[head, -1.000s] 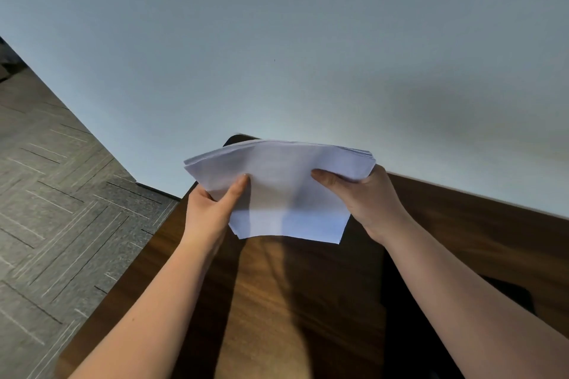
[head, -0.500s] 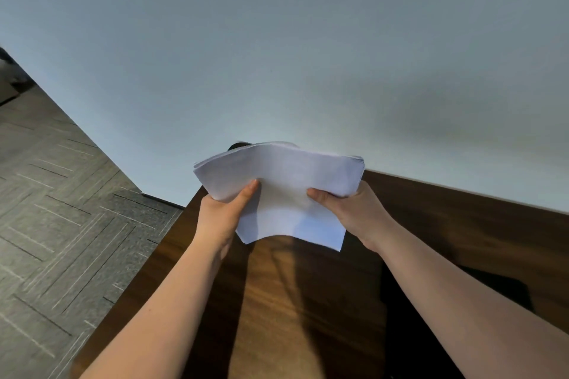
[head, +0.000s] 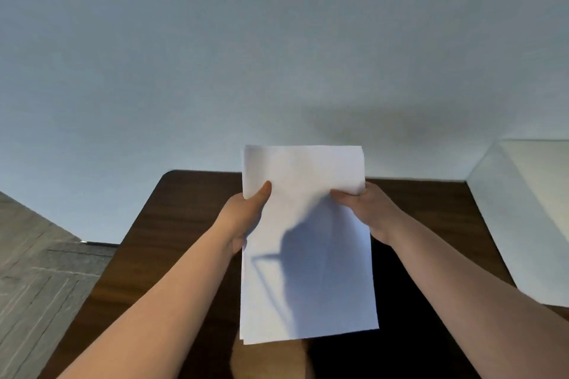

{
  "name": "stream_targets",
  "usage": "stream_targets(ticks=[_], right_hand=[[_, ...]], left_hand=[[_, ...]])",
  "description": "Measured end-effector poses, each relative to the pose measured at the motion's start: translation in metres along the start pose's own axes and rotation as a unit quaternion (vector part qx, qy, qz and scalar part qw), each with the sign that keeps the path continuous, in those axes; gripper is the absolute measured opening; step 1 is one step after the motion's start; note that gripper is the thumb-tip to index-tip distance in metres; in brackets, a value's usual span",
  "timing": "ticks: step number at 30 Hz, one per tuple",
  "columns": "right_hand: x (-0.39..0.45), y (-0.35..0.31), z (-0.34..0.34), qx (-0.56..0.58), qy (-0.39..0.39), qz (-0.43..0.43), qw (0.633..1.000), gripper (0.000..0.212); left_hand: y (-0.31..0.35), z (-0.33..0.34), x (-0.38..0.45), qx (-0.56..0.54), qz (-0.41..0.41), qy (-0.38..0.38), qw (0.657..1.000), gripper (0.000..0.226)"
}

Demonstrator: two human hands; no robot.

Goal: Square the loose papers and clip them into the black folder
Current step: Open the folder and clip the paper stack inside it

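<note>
A stack of white papers hangs upright above the table, long side vertical, its edges nearly flush. My left hand grips the stack's left edge near the top, thumb on the front sheet. My right hand grips the right edge at the same height. The black folder lies flat on the table under and to the right of the papers, mostly hidden by the sheets and my right forearm.
The dark wooden table has a rounded far-left corner against a pale wall. A white panel stands along the table's right side. Grey floor lies off the left edge.
The stack has turned from lying wide and bowed between my hands to hanging upright and flatter. The view has shifted, showing the table's far corner and the right panel.
</note>
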State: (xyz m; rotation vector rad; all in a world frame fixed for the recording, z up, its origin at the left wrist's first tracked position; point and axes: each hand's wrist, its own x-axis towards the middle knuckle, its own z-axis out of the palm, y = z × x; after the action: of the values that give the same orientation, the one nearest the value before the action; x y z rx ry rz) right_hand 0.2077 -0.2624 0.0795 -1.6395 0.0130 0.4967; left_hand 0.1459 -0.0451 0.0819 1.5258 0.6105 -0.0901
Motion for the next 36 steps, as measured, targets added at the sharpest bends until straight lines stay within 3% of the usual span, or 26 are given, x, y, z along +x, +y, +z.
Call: stream_targets(ticks=[3,7,11,14,17,23,28,32,36], right_hand=[[-0.012,0.028,-0.039,-0.03,0.029,0.054,0.998,0.033],[-0.036,0.073,-0.083,-0.039,0.057,0.141,0.988,0.03],[-0.057,0.112,-0.119,-0.05,0.1,0.193,0.975,0.035],[-0.069,0.128,-0.15,-0.06,0.139,0.216,0.965,0.041],[-0.077,0.139,-0.179,-0.077,0.18,0.229,0.953,0.039],[-0.075,0.151,-0.196,-0.076,0.193,0.242,0.948,0.04],[-0.064,0.152,-0.19,-0.075,0.182,0.234,0.952,0.039],[-0.054,0.15,-0.183,-0.082,0.181,0.23,0.953,0.04],[-0.048,0.15,-0.172,-0.1,0.169,0.232,0.953,0.041]], left_hand=[[-0.025,0.046,0.001,0.032,-0.053,-0.028,0.998,0.045],[-0.072,0.093,-0.006,0.009,-0.152,-0.086,0.985,0.068],[-0.108,0.138,-0.016,0.037,-0.159,-0.083,0.983,0.062],[-0.126,0.163,-0.018,0.086,-0.146,-0.036,0.985,0.05],[-0.139,0.171,-0.011,0.256,-0.116,0.09,0.955,0.036],[-0.139,0.173,-0.012,0.432,-0.12,0.15,0.881,0.096],[-0.138,0.155,-0.002,0.442,-0.176,0.19,0.858,0.121],[-0.138,0.147,0.003,0.472,-0.173,0.183,0.845,0.108],[-0.136,0.141,0.015,0.41,-0.228,0.187,0.863,0.101]])
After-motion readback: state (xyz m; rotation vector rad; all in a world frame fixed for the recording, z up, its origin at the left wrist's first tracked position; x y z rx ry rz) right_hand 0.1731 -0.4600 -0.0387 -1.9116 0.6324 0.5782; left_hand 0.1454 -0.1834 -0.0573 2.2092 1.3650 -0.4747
